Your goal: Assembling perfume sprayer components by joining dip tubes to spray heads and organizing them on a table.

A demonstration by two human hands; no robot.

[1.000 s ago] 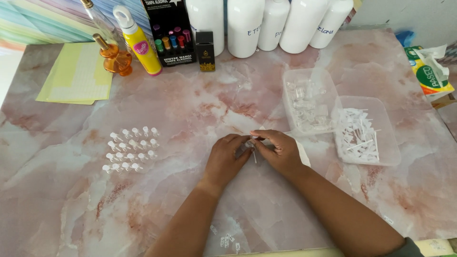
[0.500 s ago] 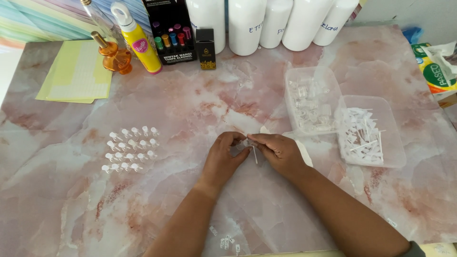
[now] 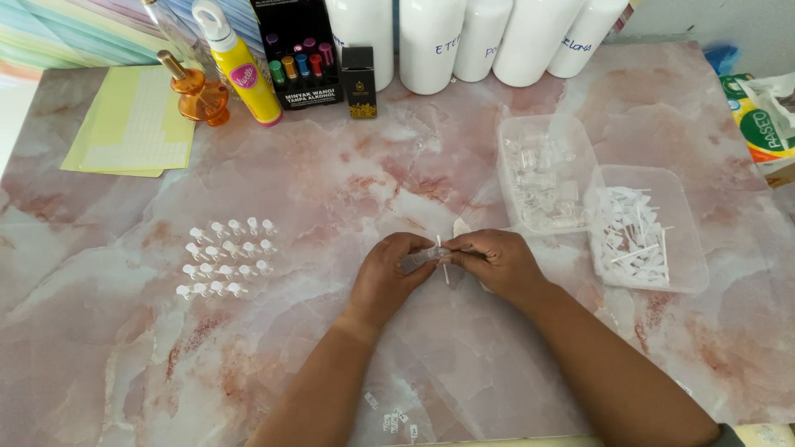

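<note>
Both sets of fingertips meet in the middle of the pink marble table [image 3: 331, 190], pinching a tiny clear vial [image 3: 421, 259] with a thin white stick [image 3: 442, 266] poking down out of it. The left hand [image 3: 385, 277] grips the vial end with fingers curled in tight, and the right hand [image 3: 497, 263] pinches from the other side, fingers pressed together around the stick end. Just past the right hand sit two clear plastic tubs, one with clear vials [image 3: 542, 170] and one full of white stick pieces [image 3: 642, 228]. Off to the left, well apart, finished little vials [image 3: 225, 258] lie in neat rows. Along the back edge: white bottles [image 3: 464, 37], a yellow spray bottle [image 3: 236, 66], a small amber bottle [image 3: 199, 91] and yellow sticker sheets [image 3: 132, 124].
</note>
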